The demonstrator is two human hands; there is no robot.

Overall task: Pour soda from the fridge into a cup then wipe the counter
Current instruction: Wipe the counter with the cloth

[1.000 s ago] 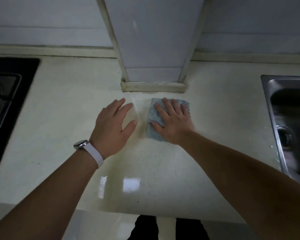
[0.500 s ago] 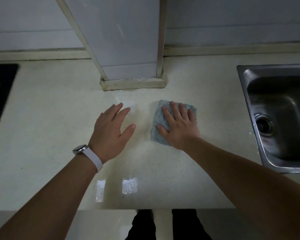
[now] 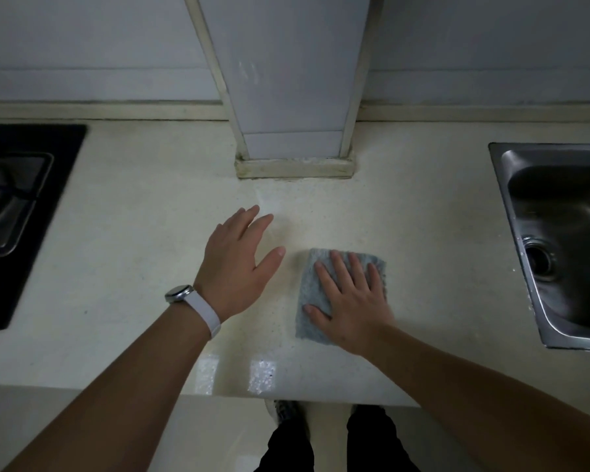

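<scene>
A grey-blue cloth (image 3: 312,294) lies flat on the cream counter (image 3: 133,233), a little in front of the white pillar. My right hand (image 3: 351,301) presses down on the cloth with its fingers spread, covering most of it. My left hand (image 3: 239,264) rests flat on the bare counter just left of the cloth, fingers apart and holding nothing; a white watch is on its wrist. No soda or cup is in view.
A white pillar (image 3: 293,97) juts out from the back wall onto the counter. A steel sink (image 3: 559,240) is set in at the right, a black gas hob (image 3: 17,206) at the left. The counter's front edge runs below my forearms.
My right hand has slid the cloth toward me, away from the pillar. My left hand stays flat on the counter beside it. The view has swung back left, so the hob shows again.
</scene>
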